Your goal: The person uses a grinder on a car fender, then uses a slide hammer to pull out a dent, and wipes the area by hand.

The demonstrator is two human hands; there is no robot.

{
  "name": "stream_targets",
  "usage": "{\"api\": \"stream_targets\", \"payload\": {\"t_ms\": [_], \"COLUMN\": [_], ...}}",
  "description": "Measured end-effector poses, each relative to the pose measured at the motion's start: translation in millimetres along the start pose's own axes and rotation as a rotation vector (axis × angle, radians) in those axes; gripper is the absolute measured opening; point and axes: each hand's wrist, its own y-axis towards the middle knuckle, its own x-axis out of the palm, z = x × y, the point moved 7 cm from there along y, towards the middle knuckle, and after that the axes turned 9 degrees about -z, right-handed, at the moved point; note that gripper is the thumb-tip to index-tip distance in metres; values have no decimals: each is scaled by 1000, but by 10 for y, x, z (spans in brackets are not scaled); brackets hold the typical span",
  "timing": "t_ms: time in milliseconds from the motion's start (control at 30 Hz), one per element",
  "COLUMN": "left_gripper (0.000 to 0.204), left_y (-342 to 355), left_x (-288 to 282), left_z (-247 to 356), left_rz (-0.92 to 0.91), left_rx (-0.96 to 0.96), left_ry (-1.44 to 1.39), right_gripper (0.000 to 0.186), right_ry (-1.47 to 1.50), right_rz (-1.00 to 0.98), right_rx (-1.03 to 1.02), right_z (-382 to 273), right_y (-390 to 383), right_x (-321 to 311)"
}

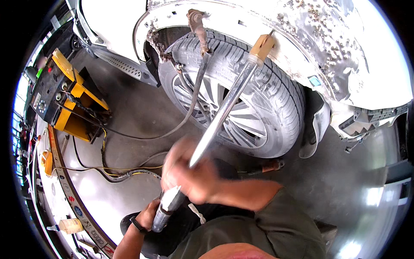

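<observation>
A long slide hammer, a dent puller with a bright metal shaft, runs diagonally from my lap up to the car. Its brass-coloured head meets the edge of the white fender above the wheel. My right hand, smeared by motion, is closed around the shaft's lower part. Lower down, my left hand grips the grey rear handle. Bare metal and many small dark marks cover part of the fender. A clamp with a thick cable hangs on the wheel-arch edge to the left.
The tyre stands in front of me. A yellow and black machine is at the left, its cables trailing across the floor. At lower left, a bottle stands on a white surface. A brownish tool lies below the tyre.
</observation>
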Motion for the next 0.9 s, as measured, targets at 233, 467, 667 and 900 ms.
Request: {"api": "stream_targets", "payload": {"t_ms": [233,467,667,900], "left_gripper": [36,39,37,36], "left_y": [97,285,321,295], "left_x": [-209,178,151,173], "left_z": [-302,-48,-90,-90], "left_rz": [175,-86,-92,-84], "left_rx": [-10,122,135,114], "left_ry": [-177,-139,-83,-129], "right_gripper": [6,9,8,9], "right_ry": [10,3,6,4], "right_rz": [-65,-68,-74,-75], "right_rx": [388,366,369,368], "right_z": [371,133,104,88], "right_y": [-334,-153,-149,-128], "right_x": [55,-45,-20,-19]}}
